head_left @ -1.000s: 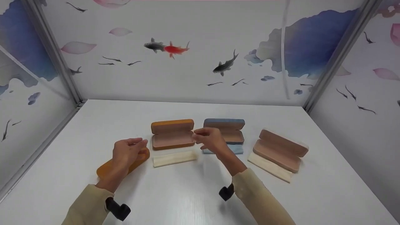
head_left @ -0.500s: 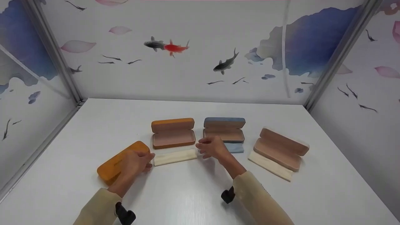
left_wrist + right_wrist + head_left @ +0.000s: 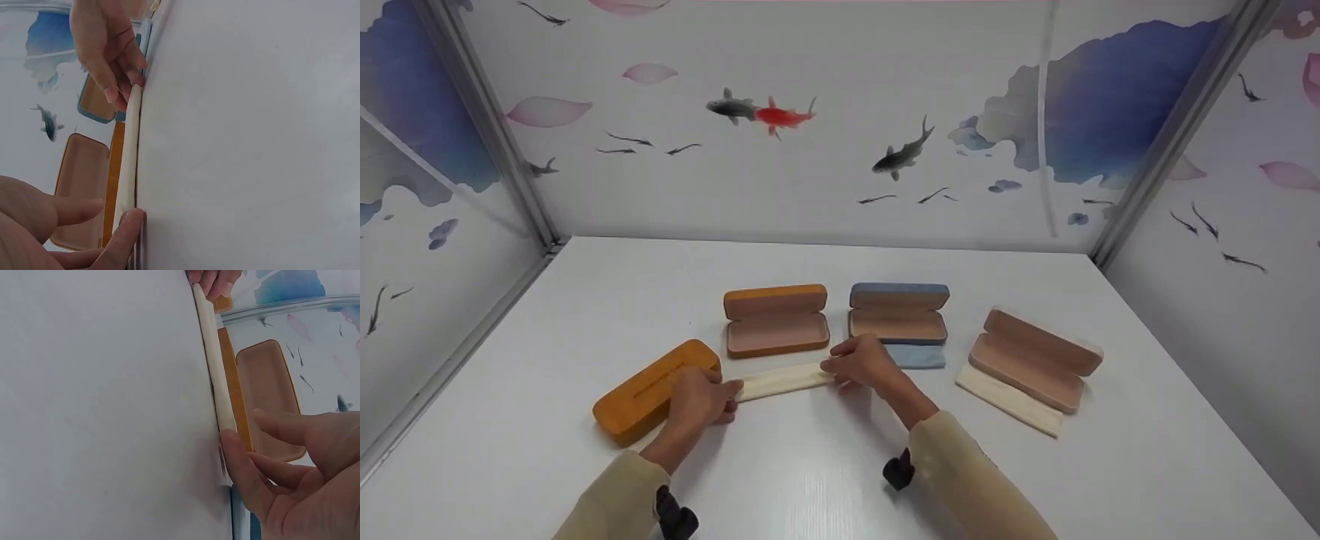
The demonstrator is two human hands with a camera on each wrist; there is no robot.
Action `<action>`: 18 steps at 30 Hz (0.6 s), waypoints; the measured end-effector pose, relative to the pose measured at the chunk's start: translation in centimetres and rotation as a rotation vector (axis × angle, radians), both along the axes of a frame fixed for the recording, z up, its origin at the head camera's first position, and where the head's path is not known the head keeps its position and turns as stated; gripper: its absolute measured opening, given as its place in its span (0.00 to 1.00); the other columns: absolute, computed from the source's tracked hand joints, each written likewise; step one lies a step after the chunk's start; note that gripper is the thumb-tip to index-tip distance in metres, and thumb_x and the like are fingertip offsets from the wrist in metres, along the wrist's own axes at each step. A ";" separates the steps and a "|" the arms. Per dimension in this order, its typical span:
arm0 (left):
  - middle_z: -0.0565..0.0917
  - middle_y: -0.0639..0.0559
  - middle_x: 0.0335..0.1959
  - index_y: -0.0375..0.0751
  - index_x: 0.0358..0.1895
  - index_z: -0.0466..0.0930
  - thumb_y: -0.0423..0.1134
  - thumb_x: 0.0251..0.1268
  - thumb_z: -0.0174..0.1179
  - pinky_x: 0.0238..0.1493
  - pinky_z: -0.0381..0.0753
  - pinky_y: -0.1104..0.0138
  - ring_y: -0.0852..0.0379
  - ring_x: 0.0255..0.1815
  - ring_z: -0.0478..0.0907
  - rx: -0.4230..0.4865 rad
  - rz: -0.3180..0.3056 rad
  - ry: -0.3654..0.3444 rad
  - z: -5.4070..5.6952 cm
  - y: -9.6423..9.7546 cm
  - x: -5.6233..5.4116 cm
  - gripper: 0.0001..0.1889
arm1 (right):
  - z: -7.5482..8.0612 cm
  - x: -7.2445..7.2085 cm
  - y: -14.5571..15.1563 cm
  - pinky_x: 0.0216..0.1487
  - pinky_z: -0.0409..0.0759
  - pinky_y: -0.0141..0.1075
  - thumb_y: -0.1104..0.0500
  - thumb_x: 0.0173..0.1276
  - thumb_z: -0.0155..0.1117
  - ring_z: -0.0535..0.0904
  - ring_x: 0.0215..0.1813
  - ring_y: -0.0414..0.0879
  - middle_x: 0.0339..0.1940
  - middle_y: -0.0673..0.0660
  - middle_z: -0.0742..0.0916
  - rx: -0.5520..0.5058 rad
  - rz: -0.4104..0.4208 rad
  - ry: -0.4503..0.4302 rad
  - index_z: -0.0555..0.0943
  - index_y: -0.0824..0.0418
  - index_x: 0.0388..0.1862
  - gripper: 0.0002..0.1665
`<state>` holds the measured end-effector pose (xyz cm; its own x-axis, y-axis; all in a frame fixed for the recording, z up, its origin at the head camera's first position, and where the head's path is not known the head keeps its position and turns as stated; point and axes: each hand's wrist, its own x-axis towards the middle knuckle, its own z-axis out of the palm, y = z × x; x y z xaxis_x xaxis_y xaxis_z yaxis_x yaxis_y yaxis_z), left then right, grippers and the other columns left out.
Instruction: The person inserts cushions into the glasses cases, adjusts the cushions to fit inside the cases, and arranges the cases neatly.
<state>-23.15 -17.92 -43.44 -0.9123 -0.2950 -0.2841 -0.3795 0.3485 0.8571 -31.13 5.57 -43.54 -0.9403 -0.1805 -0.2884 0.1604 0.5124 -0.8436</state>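
A folded cream cloth (image 3: 780, 381) lies on the white table in front of an open orange glasses case (image 3: 777, 334). At the cloth's left end is my left hand (image 3: 696, 401), a fingertip right at the end and another finger held apart above it, as the left wrist view shows. My right hand (image 3: 866, 365) is at the opposite end; in the right wrist view one fingertip (image 3: 229, 437) touches the cloth while the thumb and finger stay spread. Beside the left hand sits a closed orange glasses case (image 3: 641, 394), partly covered by that hand.
Behind the right hand stands an open blue glasses case (image 3: 898, 324) with a folded blue cloth (image 3: 919, 356) before it. Farther right, an open pink-lined case (image 3: 1027, 371) sits slanted behind another cream cloth (image 3: 1009, 400). Printed walls enclose the table.
My left hand has come down from above the closed orange case to the cloth's left end. The right hand has lowered from near the blue case to the right end.
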 end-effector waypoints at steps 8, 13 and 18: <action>0.83 0.44 0.25 0.28 0.46 0.85 0.33 0.68 0.63 0.26 0.85 0.70 0.58 0.20 0.79 0.009 -0.011 0.030 -0.3 0.1 0.2 0.11 | -0.5 0.0 0.1 0.30 0.82 0.31 0.61 0.61 0.74 0.81 0.28 0.42 0.32 0.58 0.89 0.040 0.053 0.065 0.88 0.65 0.44 0.13; 0.83 0.45 0.23 0.29 0.43 0.85 0.32 0.68 0.62 0.25 0.84 0.69 0.58 0.19 0.78 0.019 -0.015 0.055 -0.3 0.3 0.5 0.09 | -0.5 0.3 0.3 0.28 0.79 0.31 0.62 0.61 0.74 0.80 0.25 0.40 0.26 0.56 0.88 0.039 0.085 0.096 0.89 0.65 0.39 0.09; 0.82 0.47 0.22 0.32 0.43 0.85 0.36 0.69 0.60 0.23 0.80 0.71 0.58 0.20 0.76 -0.082 -0.036 0.065 0.1 0.4 0.9 0.10 | -0.2 0.3 0.3 0.28 0.80 0.31 0.61 0.61 0.74 0.80 0.25 0.41 0.26 0.54 0.87 0.054 0.075 0.068 0.88 0.63 0.37 0.07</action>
<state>-22.28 -17.57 -43.36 -0.9384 -0.2817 -0.2000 -0.3099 0.4303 0.8478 -30.86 5.86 -43.76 -0.9425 -0.2372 -0.2354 0.0630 0.5657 -0.8222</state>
